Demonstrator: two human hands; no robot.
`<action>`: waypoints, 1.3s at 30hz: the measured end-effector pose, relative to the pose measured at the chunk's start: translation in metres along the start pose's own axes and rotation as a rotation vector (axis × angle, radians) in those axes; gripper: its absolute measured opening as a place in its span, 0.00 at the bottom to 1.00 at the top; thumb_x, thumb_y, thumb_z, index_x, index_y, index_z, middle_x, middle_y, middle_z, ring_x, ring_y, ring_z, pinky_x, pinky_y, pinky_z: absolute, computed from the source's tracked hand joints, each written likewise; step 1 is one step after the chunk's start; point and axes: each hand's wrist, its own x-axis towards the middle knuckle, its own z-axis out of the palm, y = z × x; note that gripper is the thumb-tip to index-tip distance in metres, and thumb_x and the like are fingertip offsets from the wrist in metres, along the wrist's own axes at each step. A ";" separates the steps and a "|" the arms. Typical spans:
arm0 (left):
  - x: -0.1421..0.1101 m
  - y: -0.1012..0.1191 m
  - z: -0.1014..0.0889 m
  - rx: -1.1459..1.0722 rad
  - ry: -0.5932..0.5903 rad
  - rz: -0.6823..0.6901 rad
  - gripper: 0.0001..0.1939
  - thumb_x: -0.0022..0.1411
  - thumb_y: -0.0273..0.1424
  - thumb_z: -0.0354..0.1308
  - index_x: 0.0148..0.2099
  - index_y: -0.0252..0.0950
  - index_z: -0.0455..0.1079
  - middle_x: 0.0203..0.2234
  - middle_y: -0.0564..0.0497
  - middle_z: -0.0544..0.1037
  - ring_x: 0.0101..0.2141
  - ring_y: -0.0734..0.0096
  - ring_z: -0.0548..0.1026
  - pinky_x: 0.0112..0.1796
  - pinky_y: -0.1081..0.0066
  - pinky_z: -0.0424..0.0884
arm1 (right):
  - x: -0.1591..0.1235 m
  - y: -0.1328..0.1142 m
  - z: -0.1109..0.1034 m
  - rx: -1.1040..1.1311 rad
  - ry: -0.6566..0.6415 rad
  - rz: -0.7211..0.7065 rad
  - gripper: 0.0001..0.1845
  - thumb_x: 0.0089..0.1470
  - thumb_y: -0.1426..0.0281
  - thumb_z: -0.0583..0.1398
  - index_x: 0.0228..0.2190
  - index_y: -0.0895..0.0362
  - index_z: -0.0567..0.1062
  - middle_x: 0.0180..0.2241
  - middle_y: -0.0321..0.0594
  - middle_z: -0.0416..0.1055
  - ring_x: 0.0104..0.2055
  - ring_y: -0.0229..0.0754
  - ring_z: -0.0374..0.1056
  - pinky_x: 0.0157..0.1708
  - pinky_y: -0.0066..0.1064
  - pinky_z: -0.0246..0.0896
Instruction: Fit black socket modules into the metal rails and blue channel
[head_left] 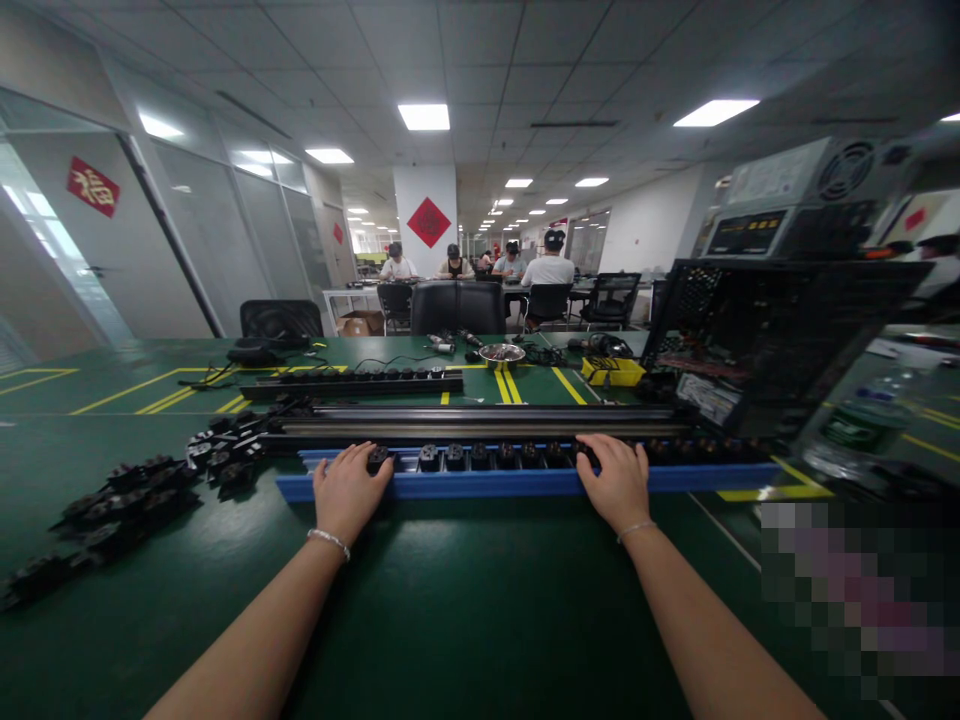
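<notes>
A long blue rail (487, 486) lies across the green table in front of me, with a row of small black socket modules (487, 455) seated in it. My left hand (346, 491) rests on the rail's left part, fingers curled on a black module at the row's left end. My right hand (616, 480) rests on the rail further right, fingers bent over the modules there. Both wrists wear thin bracelets.
Loose black modules (135, 490) lie heaped at the left. A long metal rail (480, 420) and a black power strip (352, 382) lie behind the blue rail. An open computer case (765, 340), yellow tray (613, 371) and metal bowl (502, 353) stand beyond. Several people sit at far desks.
</notes>
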 end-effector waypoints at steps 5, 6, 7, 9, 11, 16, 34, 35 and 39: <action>0.001 -0.001 -0.002 -0.022 0.016 -0.010 0.21 0.56 0.43 0.48 0.47 0.41 0.71 0.49 0.49 0.73 0.53 0.57 0.64 0.55 0.50 0.46 | 0.000 0.000 0.001 -0.001 -0.006 0.006 0.16 0.52 0.64 0.52 0.41 0.51 0.72 0.44 0.39 0.70 0.48 0.46 0.62 0.56 0.51 0.37; 0.001 -0.001 -0.002 -0.025 0.018 -0.015 0.21 0.56 0.44 0.49 0.47 0.41 0.71 0.49 0.49 0.73 0.52 0.57 0.64 0.55 0.49 0.45 | 0.000 0.001 0.001 0.000 -0.007 0.006 0.16 0.52 0.64 0.52 0.41 0.51 0.72 0.44 0.39 0.70 0.48 0.46 0.62 0.56 0.51 0.37; 0.001 -0.001 -0.002 -0.027 0.019 -0.020 0.20 0.56 0.43 0.49 0.46 0.41 0.71 0.49 0.50 0.73 0.52 0.57 0.64 0.55 0.49 0.44 | 0.000 0.001 0.001 0.000 -0.007 0.005 0.16 0.52 0.64 0.52 0.41 0.51 0.72 0.44 0.39 0.70 0.48 0.46 0.62 0.56 0.52 0.37; 0.001 -0.002 -0.002 -0.029 0.025 -0.026 0.20 0.56 0.43 0.49 0.46 0.42 0.71 0.49 0.50 0.73 0.53 0.56 0.63 0.55 0.47 0.43 | 0.000 0.001 0.001 0.000 -0.003 0.003 0.16 0.52 0.65 0.52 0.41 0.51 0.72 0.44 0.39 0.70 0.48 0.46 0.62 0.56 0.52 0.37; 0.002 -0.004 -0.001 -0.028 0.037 -0.039 0.20 0.56 0.43 0.49 0.46 0.42 0.71 0.49 0.51 0.73 0.53 0.56 0.62 0.55 0.46 0.43 | 0.000 0.001 0.001 -0.001 0.003 0.000 0.16 0.52 0.65 0.52 0.41 0.51 0.72 0.44 0.39 0.70 0.48 0.46 0.62 0.56 0.52 0.38; 0.005 -0.011 0.001 -0.030 0.049 -0.104 0.19 0.55 0.43 0.48 0.45 0.43 0.71 0.50 0.52 0.72 0.55 0.55 0.60 0.54 0.43 0.42 | 0.000 0.001 0.000 -0.002 0.012 -0.005 0.15 0.52 0.64 0.52 0.40 0.51 0.72 0.43 0.40 0.71 0.48 0.46 0.62 0.56 0.51 0.38; 0.012 -0.033 -0.003 0.015 0.065 -0.167 0.19 0.55 0.43 0.47 0.45 0.47 0.72 0.51 0.53 0.71 0.56 0.53 0.58 0.54 0.41 0.42 | -0.001 0.000 -0.001 0.015 0.006 -0.002 0.16 0.51 0.64 0.51 0.41 0.51 0.72 0.43 0.39 0.70 0.47 0.45 0.62 0.56 0.51 0.37; 0.012 -0.035 -0.003 0.012 0.068 -0.180 0.19 0.55 0.43 0.47 0.45 0.47 0.72 0.51 0.54 0.71 0.56 0.53 0.58 0.54 0.41 0.42 | -0.001 0.000 0.000 0.016 0.003 0.000 0.16 0.52 0.64 0.51 0.41 0.51 0.72 0.43 0.40 0.70 0.48 0.45 0.62 0.56 0.51 0.37; 0.014 -0.040 -0.002 0.002 0.063 -0.219 0.19 0.55 0.44 0.46 0.44 0.47 0.72 0.53 0.55 0.69 0.57 0.53 0.56 0.54 0.41 0.41 | 0.000 0.000 -0.001 0.015 0.001 0.004 0.16 0.52 0.64 0.51 0.40 0.51 0.72 0.43 0.40 0.70 0.48 0.46 0.62 0.56 0.50 0.36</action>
